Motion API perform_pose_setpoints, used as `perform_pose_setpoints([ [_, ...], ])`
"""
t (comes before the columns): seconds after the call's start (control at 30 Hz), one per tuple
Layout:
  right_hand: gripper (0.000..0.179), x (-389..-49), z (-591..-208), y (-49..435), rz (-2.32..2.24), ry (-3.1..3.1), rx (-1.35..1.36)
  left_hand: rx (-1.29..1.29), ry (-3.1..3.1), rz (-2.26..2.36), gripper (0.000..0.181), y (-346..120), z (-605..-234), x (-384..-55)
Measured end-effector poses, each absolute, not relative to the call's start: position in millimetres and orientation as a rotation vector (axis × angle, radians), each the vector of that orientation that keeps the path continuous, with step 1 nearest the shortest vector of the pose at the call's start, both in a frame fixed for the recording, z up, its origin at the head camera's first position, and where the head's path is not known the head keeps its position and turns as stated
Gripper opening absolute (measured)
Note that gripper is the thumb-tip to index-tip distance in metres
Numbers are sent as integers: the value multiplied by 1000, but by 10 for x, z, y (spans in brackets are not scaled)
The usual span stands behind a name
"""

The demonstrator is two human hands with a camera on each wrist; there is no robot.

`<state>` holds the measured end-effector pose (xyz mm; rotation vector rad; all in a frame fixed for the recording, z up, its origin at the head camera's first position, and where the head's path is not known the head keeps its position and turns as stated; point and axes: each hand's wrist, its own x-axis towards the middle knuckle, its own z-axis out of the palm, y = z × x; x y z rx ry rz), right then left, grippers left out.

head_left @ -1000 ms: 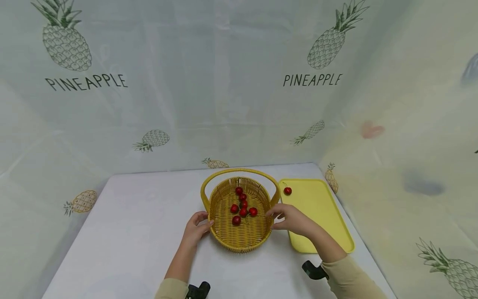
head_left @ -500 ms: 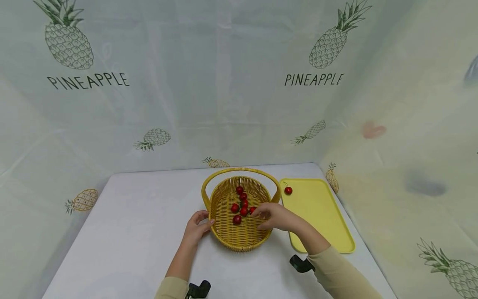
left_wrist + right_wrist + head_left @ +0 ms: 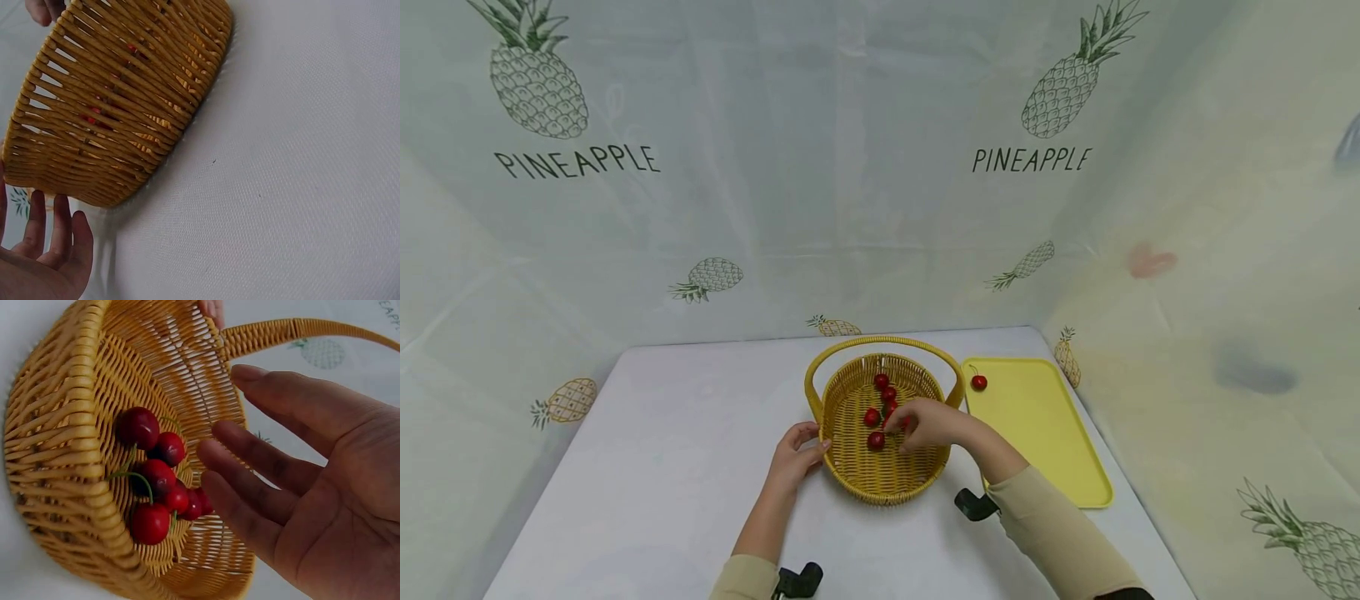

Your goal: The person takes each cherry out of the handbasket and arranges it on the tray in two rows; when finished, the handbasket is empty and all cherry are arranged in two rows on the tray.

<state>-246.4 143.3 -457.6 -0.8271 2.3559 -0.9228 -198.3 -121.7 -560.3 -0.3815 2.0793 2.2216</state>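
A yellow-brown wicker basket with a tall arched handle stands on the table, several red cherries with green stems lying in it. My left hand holds the basket's left rim, thumb at the rim and fingers against the outer weave; the left wrist view shows those fingers low on the side. Over the cherries reaches my right hand, hiding some of them in the head view. In the right wrist view its thumb and fingers are spread apart, loosely bent, with nothing between them.
To the right of the basket lies a yellow tray, with one stemmed cherry at its far left corner. A white cloth covers the table. Pineapple-print curtains hang behind and beside it.
My right hand has moved left from the basket's right rim to above the cherries inside. The left hand keeps its hold on the rim, and the basket stays in place.
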Motion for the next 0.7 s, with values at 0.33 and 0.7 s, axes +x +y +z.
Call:
perform_pose_setpoints([
  [0.33,34,-2606,-4669,1278,-930,2257,-752,-385,2075,2228,37,-1217,-5594,-1974],
  [0.7,37,-2714,-4823,1147,-809,2281,-709,-376,2042,2260,37,-1215,-5589,-1977],
])
